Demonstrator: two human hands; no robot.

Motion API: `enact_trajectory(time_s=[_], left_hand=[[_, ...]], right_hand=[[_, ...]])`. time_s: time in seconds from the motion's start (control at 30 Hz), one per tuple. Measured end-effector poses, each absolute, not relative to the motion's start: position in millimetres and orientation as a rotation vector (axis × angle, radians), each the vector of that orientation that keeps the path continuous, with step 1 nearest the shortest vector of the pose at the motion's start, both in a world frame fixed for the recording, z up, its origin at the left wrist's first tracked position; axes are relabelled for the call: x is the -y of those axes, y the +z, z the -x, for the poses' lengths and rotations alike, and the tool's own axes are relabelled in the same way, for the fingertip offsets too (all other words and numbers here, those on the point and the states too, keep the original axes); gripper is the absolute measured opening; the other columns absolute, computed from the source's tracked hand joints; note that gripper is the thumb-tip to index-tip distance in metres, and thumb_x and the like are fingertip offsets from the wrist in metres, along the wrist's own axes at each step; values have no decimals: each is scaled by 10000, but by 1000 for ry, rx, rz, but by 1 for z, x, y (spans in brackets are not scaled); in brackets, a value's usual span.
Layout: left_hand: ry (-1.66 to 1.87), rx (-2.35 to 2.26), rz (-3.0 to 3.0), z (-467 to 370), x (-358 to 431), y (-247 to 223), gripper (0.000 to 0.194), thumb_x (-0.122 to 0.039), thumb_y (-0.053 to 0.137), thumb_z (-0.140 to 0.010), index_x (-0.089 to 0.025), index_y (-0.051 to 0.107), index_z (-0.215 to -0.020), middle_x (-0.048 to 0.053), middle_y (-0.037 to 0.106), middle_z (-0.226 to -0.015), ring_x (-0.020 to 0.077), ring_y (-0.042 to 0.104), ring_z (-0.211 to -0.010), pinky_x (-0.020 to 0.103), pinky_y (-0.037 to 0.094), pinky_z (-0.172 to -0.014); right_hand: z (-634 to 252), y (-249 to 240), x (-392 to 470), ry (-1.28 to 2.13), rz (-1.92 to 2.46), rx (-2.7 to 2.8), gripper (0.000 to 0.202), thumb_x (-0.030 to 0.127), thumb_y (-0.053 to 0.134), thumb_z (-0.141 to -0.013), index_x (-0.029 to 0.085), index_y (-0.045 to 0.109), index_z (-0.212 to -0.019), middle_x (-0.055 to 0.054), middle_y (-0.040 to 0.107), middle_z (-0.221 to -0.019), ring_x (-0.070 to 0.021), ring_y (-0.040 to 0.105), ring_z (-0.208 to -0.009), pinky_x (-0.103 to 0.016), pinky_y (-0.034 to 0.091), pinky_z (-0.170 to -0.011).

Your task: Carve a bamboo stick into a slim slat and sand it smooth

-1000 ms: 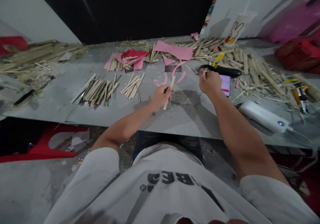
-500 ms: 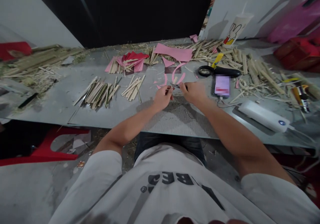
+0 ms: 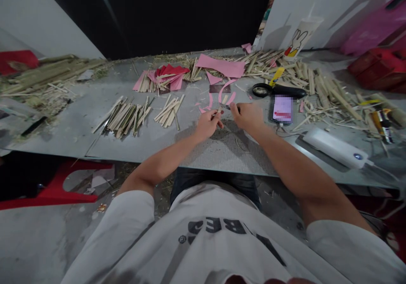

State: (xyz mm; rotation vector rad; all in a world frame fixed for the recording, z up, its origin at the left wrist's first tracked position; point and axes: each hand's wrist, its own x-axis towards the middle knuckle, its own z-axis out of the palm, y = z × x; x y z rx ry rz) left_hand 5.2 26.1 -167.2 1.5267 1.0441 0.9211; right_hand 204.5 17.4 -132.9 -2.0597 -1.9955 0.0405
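My left hand (image 3: 207, 124) is closed, fingers pinching a thin pale bamboo strip (image 3: 225, 99) whose far end points away from me. My right hand (image 3: 248, 116) is closed on a small, dark, blade-like metal piece (image 3: 226, 106) that meets the strip between the two hands. Most of that piece is covered by the fingers. Just beyond lie curled pink paper strips (image 3: 221, 91) and small pink scraps. A small bundle of pale bamboo strips (image 3: 169, 111) rests left of my left hand, with a larger bundle (image 3: 128, 117) farther left.
Pink and red paper (image 3: 171, 77) lies at the back beside a wide pink sheet (image 3: 221, 66). To the right are black-handled scissors (image 3: 290, 91), a phone (image 3: 282, 108) and a white power bank (image 3: 334, 146) with cables. Bamboo pieces (image 3: 330, 89) heap behind them near a paper cup (image 3: 303, 36).
Both hands shift slightly right. The right hand's fingers turn a little, and more of the bamboo strip shows between the hands.
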Motion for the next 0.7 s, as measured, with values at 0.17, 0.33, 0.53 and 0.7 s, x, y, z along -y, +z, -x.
enact_trajectory(time_s=[0.17, 0.33, 0.53, 0.7], left_hand=[[911, -1013, -1498, -7, -29, -171, 232, -254, 545, -1132, -154, 752, -1099, -11, 722, -678, 70, 490, -495, 226, 408, -556], [912, -1027, -1515, -9, -27, -170, 236, -275, 535, -1154, -160, 727, -1078, -6, 747, -707, 66, 520, -488, 226, 409, -544], [911, -1114, -1562, -7, -25, -165, 285, -250, 518, -1160, -183, 675, -932, -39, 671, -605, 72, 519, -444, 234, 401, -524], [921, -1123, -1620, -7, -14, -162, 329, -280, 498, -1175, -204, 635, -886, -55, 632, -576, 74, 510, -446, 241, 403, -538]], right_hand=[[-204, -133, -17, 83, 2044, 1995, 804, 613, 269, -1231, 112, 882, -1089, -257, 823, -1033, -317, 687, -871, -401, 335, -733], [-200, -135, -14, 128, 2031, 2046, 850, 639, 233, -1237, 98, 869, -1083, -266, 805, -1030, -311, 667, -879, -409, 329, -761], [-190, -139, -11, 116, 1985, 2134, 761, 566, 277, -1233, 145, 886, -1057, -232, 832, -1049, -309, 692, -892, -399, 343, -755], [-192, -138, -16, 73, 2019, 2080, 710, 493, 288, -1231, 136, 889, -1103, -249, 847, -1115, -328, 723, -955, -409, 375, -782]])
